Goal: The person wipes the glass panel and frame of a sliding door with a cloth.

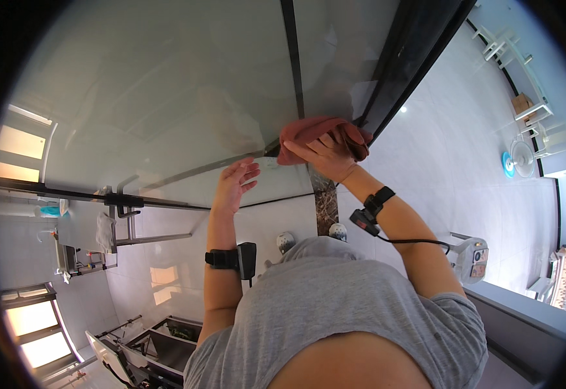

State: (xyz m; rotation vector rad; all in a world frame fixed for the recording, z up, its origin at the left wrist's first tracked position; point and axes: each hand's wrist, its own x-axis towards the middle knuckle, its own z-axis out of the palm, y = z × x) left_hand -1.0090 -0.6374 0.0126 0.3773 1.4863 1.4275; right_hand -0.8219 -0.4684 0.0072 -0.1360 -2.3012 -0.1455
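My right hand (330, 154) is spread on a folded reddish-brown cloth (307, 127), thumb and fingers over it. The cloth lies against the dark frame strip (292, 53) of a large glossy glass door (166, 87). To the left, my left hand (234, 185) is raised with its fingers apart and nothing in them. It is close to the glass near the door's lower part; whether it touches cannot be told. Both forearms wear black straps with small devices.
A dark door handle (126, 200) sticks out at left. Beneath me a brown marble threshold strip (326, 204) crosses the pale tiled floor (448, 160). A grey stool (472, 260) stands at right, and a dark open cabinet or rack (166, 343) at lower left. A cable runs from my right wrist.
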